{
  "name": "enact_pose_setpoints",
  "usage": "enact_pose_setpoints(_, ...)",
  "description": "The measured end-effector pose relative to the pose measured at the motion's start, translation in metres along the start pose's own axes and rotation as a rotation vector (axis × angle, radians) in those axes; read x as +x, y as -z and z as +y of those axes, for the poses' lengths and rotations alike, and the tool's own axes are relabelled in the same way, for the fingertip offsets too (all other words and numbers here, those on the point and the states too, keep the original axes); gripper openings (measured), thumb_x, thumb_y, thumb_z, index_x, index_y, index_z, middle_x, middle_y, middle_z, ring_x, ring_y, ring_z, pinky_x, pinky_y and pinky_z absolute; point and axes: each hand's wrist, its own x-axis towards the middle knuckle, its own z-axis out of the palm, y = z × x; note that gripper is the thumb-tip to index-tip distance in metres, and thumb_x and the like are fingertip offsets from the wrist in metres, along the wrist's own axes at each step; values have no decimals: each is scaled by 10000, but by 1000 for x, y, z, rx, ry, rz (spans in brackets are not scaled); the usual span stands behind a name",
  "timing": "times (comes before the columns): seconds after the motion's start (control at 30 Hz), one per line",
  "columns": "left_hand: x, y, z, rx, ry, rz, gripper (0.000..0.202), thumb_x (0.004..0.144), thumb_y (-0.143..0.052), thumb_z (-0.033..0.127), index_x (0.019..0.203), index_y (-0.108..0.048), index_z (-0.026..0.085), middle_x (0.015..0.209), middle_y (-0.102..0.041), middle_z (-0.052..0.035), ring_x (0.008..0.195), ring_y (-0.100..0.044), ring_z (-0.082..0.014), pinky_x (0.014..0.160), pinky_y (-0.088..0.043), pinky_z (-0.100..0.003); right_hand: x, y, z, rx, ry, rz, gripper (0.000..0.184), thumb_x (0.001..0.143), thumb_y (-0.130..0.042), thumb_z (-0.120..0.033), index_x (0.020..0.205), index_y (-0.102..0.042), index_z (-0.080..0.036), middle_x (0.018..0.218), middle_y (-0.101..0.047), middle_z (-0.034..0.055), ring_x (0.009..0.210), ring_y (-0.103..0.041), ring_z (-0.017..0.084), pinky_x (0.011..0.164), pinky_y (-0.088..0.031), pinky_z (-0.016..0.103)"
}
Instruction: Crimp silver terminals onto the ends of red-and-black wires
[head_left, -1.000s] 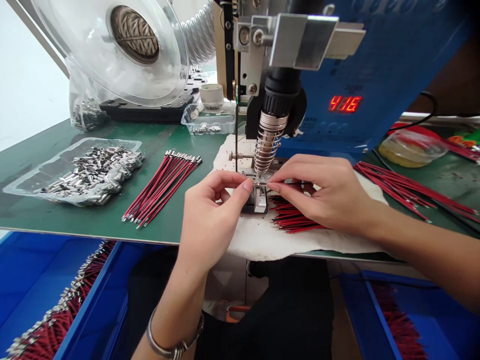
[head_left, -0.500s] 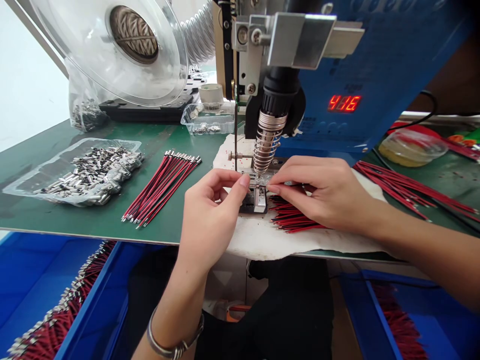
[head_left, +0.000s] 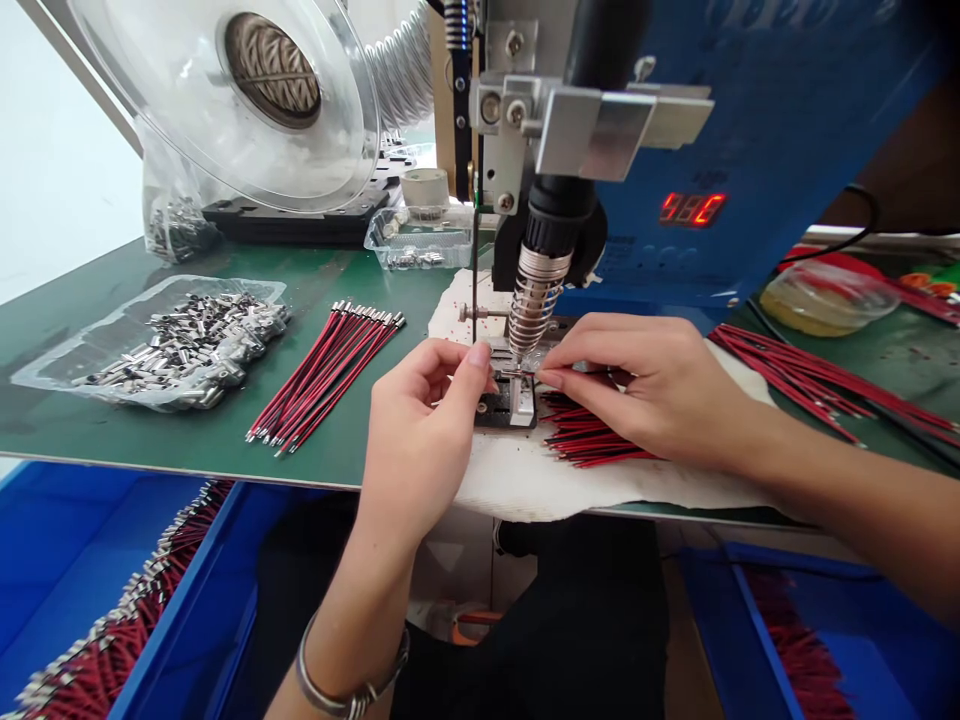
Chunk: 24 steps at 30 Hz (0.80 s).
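My left hand [head_left: 421, 430] pinches a small metal terminal at the fixture [head_left: 508, 408] under the soldering head [head_left: 541, 285]. My right hand [head_left: 652, 385] pinches a red-and-black wire [head_left: 592, 372] and holds its tip against the same spot, just under the coiled iron tip. Both hands rest on a white cloth [head_left: 525, 480]. A loose pile of red-and-black wires [head_left: 585, 440] lies under my right hand.
A bundle of finished wires [head_left: 322, 375] and a clear bag of metal terminals [head_left: 180, 345] lie on the green bench to the left. More wires [head_left: 825, 385] lie right. A blue machine shows a red readout [head_left: 690, 208]. Blue bins [head_left: 90, 600] with wires stand below the bench.
The soldering head has come down towards the fixture. The red readout has changed. My hands have stayed almost still at the fixture.
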Motion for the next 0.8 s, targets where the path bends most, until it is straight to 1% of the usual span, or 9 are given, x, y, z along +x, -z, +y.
enact_pose_setpoints(0.17,0,0,0,5,2,1,263,909,-662,373,744,-636,169,551,-438,44,453,-270,-55,452,-253,-228,1,0,0,-14,-7,-6,94,923,-636,-176,901,-727,-167,818,-698,22,697,-617,118,619,-458,260)
enact_pose_setpoints(0.27,-1,1,0,2,-4,-1,258,909,-663,362,737,-637,171,575,-469,37,459,-275,-54,454,-258,-228,1,-1,0,-15,-14,-8,103,927,-625,-183,898,-723,-188,821,-699,20,687,-617,127,612,-457,271)
enact_pose_setpoints(0.5,-1,1,0,19,-3,-7,291,900,-663,423,747,-633,178,636,-557,6,459,-313,-69,441,-256,-245,-2,1,1,-7,-38,-19,97,934,-621,-212,907,-712,-232,830,-706,18,673,-615,145,597,-462,300)
enact_pose_setpoints(0.6,-1,1,0,27,-7,-5,292,900,-663,419,739,-630,178,620,-541,10,457,-309,-70,443,-253,-247,-2,0,2,-17,-36,-17,97,934,-620,-211,911,-711,-232,832,-705,18,682,-619,146,598,-460,299)
enact_pose_setpoints(0.8,-2,1,0,22,-3,-11,302,909,-656,417,727,-624,178,562,-446,33,452,-267,-64,442,-241,-243,-1,-1,1,-13,-16,-4,97,928,-623,-199,911,-718,-196,822,-704,32,677,-620,143,592,-453,297)
